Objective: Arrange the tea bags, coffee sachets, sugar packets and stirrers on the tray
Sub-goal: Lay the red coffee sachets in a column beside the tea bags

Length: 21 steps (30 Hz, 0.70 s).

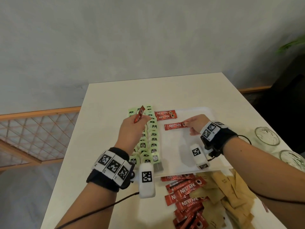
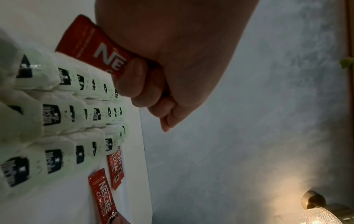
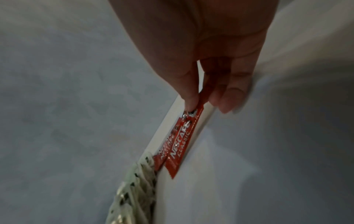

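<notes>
Head view: flat red sachets

"NESCAFE CLASSIC" in white on the red coffee sachets lying on the tray and on the loose pile on the worktop; "McCoy" on dark labels of green tea bags.

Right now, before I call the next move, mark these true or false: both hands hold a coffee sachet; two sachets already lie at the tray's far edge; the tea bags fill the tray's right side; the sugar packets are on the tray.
1. Both hands hold a coffee sachet. True: the left hand grips one, the right hand pinches another.
2. Two sachets lie at the tray's far edge. True.
3. Tea bags fill the right side. False: the left.
4. Sugar packets are on the tray. False: they lie on the table before it.
</notes>
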Each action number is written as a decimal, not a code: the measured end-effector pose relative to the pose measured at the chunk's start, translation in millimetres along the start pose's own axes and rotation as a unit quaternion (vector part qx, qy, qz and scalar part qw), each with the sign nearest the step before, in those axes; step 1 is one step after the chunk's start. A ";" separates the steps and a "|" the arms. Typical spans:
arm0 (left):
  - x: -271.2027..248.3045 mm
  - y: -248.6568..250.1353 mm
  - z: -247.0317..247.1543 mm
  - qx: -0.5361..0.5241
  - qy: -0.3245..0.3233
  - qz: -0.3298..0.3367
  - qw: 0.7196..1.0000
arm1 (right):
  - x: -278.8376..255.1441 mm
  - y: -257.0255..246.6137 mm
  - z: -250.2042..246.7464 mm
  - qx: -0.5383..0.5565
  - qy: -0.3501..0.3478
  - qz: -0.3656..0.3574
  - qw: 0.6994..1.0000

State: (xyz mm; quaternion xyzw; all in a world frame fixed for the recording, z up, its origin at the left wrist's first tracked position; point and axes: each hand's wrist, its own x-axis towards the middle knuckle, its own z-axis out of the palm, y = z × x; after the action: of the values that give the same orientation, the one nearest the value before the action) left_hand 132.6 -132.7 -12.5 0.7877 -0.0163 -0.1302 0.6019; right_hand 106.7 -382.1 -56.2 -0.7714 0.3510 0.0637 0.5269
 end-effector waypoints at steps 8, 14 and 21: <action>9.7 -11.3 -6.2 0.016 -0.002 -0.006 1.000 | 34.7 -16.5 23.5 -0.066 0.000 -0.007 0.998; 11.8 -15.1 -7.4 0.038 -0.005 0.006 0.999 | 40.0 -24.2 31.2 -0.074 0.003 -0.010 0.997; 7.7 -13.9 -10.1 0.052 -0.036 -0.019 0.998 | 46.1 -20.8 29.0 -0.049 0.017 -0.006 0.999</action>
State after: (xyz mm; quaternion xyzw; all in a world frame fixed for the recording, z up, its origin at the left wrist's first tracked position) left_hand 140.4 -120.8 -24.8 0.8131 -0.0291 -0.1688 0.5563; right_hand 161.6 -375.0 -74.4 -0.7992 0.3521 0.0644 0.4829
